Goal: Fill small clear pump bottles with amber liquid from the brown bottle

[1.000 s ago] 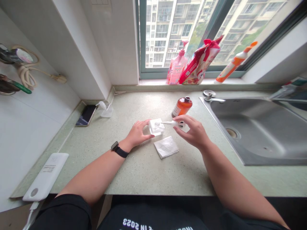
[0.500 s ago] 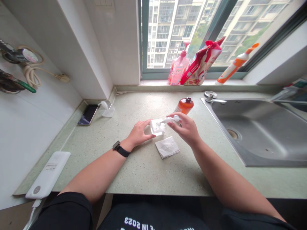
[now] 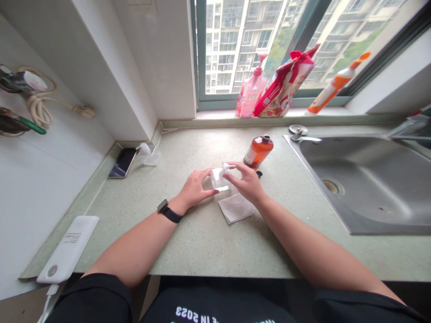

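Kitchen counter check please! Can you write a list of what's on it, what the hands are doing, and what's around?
Surface: speckled green counter.
Job's things: clear square bottle with white pump; amber bottle, uncapped.
Clutter: white wipe, phone, power bank.
Grips: left hand steadies the clear square bottle; right hand pinches the white pump.
Cables: coiled cord on the wall.
Surroundings: steel sink, window, pink pouches.

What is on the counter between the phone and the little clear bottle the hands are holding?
In the head view, a small clear pump dispenser sits beside the phone; bare counter runs from there to the clear bottle.
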Demonstrator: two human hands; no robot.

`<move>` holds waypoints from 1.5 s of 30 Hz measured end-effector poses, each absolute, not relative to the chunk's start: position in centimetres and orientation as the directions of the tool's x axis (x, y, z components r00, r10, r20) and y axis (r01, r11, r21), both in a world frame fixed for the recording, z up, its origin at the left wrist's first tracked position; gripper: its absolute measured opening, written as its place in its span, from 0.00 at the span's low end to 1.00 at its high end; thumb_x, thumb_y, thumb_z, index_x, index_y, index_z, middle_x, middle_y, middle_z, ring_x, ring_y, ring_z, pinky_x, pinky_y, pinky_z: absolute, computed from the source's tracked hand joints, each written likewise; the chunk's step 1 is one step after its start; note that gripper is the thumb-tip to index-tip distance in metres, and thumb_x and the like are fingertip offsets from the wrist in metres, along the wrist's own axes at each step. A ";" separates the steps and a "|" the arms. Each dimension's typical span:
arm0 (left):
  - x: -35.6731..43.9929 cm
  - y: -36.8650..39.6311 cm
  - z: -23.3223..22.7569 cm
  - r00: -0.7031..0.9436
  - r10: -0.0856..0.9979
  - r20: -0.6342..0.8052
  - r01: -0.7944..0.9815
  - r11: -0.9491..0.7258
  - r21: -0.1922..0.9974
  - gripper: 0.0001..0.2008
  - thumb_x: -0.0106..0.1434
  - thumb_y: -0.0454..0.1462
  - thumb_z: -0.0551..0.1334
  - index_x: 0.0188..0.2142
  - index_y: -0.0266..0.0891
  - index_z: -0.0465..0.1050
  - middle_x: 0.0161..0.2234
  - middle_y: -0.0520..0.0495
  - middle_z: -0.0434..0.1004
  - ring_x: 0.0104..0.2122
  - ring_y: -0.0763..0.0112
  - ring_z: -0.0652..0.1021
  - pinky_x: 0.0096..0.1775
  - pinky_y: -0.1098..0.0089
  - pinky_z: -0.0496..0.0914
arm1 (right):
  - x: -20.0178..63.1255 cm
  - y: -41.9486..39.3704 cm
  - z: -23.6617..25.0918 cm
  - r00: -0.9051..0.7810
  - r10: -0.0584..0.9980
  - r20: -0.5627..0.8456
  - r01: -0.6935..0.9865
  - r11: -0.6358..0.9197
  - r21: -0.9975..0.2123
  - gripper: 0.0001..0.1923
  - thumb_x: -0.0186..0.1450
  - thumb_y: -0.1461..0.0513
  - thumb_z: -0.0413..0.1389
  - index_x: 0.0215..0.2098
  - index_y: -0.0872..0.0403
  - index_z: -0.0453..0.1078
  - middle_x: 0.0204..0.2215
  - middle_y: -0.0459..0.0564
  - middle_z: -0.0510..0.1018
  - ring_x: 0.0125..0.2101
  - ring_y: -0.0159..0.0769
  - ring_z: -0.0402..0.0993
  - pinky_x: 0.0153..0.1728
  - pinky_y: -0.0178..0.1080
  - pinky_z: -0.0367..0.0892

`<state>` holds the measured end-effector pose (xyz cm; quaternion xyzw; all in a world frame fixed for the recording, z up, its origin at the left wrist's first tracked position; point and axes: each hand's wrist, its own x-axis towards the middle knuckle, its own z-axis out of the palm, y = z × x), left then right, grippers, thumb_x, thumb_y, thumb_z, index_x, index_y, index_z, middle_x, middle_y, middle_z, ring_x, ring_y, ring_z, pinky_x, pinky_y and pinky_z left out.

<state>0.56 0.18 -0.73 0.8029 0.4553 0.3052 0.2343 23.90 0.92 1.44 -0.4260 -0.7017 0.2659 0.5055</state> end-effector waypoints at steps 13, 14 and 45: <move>0.4 0.1 -0.2 0.417 0.864 0.281 0.593 -0.493 0.636 0.39 0.63 0.53 0.75 0.69 0.48 0.68 0.57 0.44 0.83 0.56 0.49 0.80 0.62 0.48 0.70 | 23.6 0.6 0.7 -0.140 0.892 0.431 0.231 0.452 -0.862 0.20 0.71 0.48 0.63 0.57 0.45 0.76 0.57 0.55 0.84 0.51 0.46 0.84 0.57 0.54 0.79; 0.4 0.1 -0.1 0.418 0.865 0.277 0.592 -0.491 0.639 0.38 0.64 0.53 0.75 0.69 0.48 0.68 0.58 0.44 0.82 0.56 0.49 0.80 0.62 0.48 0.70 | 23.6 0.6 0.6 -0.138 0.893 0.428 0.219 0.449 -0.866 0.19 0.71 0.48 0.63 0.56 0.45 0.76 0.58 0.55 0.84 0.51 0.46 0.84 0.57 0.54 0.79; 0.4 0.1 0.0 0.426 0.865 0.267 0.590 -0.489 0.642 0.38 0.64 0.53 0.75 0.68 0.49 0.68 0.58 0.43 0.82 0.56 0.49 0.79 0.62 0.47 0.70 | 24.7 0.3 0.0 -0.281 0.903 0.325 0.032 0.348 -0.937 0.29 0.69 0.56 0.60 0.68 0.39 0.67 0.67 0.51 0.75 0.65 0.51 0.74 0.68 0.62 0.67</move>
